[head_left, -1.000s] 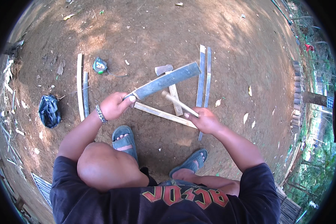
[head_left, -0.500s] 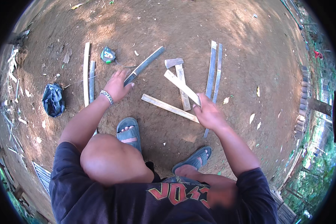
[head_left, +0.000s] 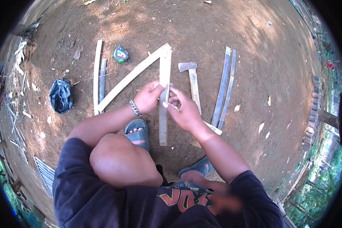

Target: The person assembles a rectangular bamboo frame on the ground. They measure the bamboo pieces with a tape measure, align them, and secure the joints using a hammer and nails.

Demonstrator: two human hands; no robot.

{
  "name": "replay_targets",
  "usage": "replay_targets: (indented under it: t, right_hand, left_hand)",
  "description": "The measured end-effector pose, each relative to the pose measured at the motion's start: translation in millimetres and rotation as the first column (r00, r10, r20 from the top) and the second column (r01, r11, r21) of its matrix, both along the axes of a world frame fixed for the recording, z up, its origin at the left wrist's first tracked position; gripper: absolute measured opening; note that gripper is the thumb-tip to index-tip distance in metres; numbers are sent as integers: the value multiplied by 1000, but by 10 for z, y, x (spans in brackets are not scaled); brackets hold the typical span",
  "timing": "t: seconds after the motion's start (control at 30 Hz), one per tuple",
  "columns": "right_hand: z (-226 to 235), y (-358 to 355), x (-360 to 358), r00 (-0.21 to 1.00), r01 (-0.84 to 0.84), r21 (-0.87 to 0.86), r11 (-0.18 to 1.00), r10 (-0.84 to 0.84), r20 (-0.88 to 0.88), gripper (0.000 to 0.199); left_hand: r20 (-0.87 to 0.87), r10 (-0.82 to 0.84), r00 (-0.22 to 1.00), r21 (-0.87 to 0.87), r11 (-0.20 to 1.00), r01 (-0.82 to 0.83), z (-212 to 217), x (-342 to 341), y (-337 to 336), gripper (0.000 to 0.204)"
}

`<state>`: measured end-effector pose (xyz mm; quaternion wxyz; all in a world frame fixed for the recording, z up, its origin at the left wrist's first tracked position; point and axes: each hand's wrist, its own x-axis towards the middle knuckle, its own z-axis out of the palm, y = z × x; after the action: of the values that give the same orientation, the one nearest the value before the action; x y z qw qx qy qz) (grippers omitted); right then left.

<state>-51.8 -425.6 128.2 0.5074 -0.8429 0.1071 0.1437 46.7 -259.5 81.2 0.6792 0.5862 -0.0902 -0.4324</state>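
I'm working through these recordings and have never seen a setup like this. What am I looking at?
There is no machine: a person works with two bare hands. A wide fisheye camera on the head looks down, so straight edges bend near the rim. The left hand and right hand share a grip on a flat strip, pale above and dark below; whether it is one piece or several, I cannot tell. A long pale strip slants leftward from its top. On the bare ground lie an axe, a tape measure, a black bag and more strips.
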Motion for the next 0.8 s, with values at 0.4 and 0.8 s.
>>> replay_targets:
  t: [0.4, 0.8]
  right_hand:
    - [199, -313, 368, 771, 376, 123, 918, -384, 508, 17]
    - [145, -291, 337, 796, 432, 581, 690, -594, 114, 14]
  left_hand:
    - [520, -365, 773, 459, 882, 107, 409, 35, -26, 31]
    - [786, -291, 546, 355, 935, -12, 368, -1, 22, 57]
